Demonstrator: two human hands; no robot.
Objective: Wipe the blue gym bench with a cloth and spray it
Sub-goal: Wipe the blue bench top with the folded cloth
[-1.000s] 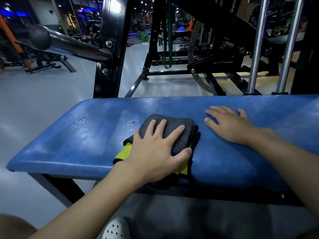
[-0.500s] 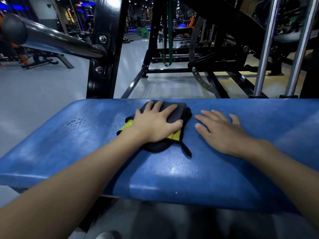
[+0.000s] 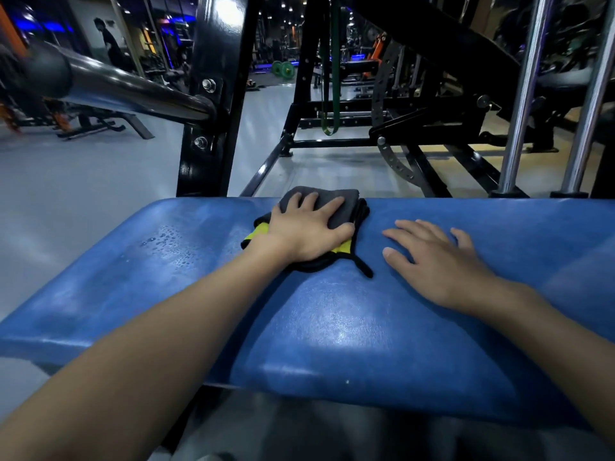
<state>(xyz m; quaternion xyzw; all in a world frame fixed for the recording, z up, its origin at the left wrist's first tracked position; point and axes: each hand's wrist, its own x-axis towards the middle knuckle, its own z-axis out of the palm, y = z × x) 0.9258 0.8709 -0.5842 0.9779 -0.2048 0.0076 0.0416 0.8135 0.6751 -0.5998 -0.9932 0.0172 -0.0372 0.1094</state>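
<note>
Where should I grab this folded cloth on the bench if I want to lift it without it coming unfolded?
Probably the layered right edge, pinched from above and the right: the cloth lies flat under the left hand, and its folds stack up there in the open. The thin black loop at the near corner would likely let it unfold.

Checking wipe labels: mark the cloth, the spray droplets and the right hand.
cloth (image 3: 342, 216), head view, grey top layer, right part.
spray droplets (image 3: 169, 241), head view, middle of the wet patch.
right hand (image 3: 439, 261), head view, back of the hand.
</note>
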